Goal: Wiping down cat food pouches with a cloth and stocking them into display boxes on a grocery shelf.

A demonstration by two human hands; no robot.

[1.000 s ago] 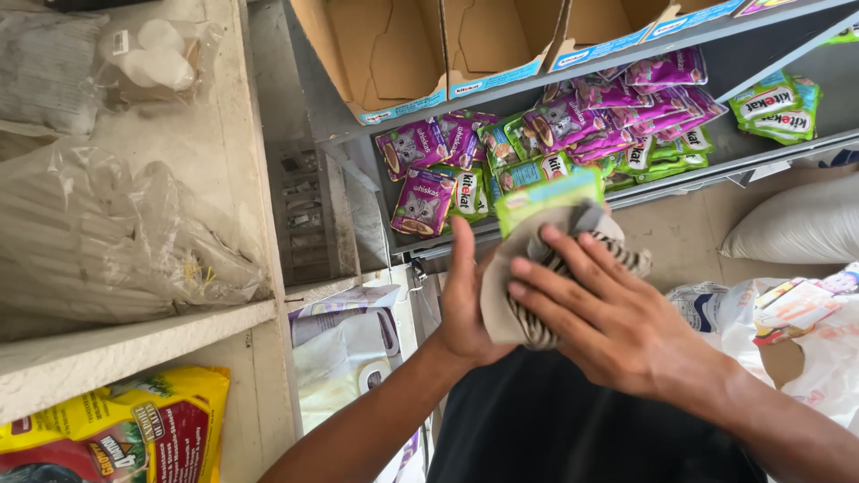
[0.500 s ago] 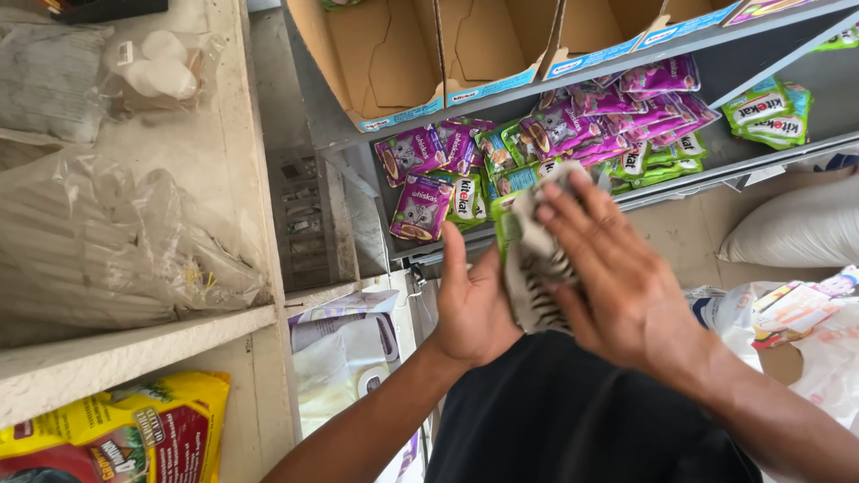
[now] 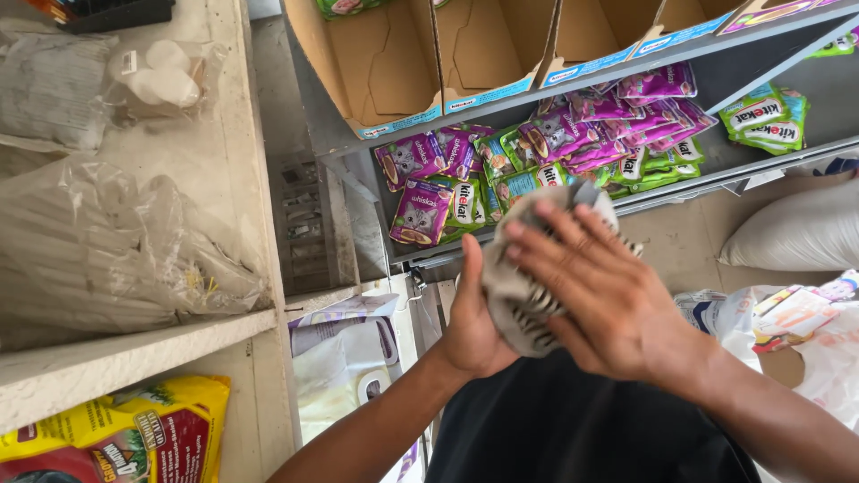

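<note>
Striped cloth bunched between hands, long axis near upright, top tilted right.

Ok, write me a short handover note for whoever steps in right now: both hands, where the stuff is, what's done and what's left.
Left hand: palm up under the striped cloth, supporting it from below.
Right hand: fingers spread flat on top of the cloth, pressing it against the left palm.
Cloth: grey with dark stripes, bunched between the two hands, in front of the body, off every surface.
Nearby: metal shelf ahead with purple and green pouches lying loose; open cardboard trays above.
Done: cloth is in hand.
Left: cannot tell whether any shelf or pouch has been wiped; nothing is being touched with the cloth yet.
</note>
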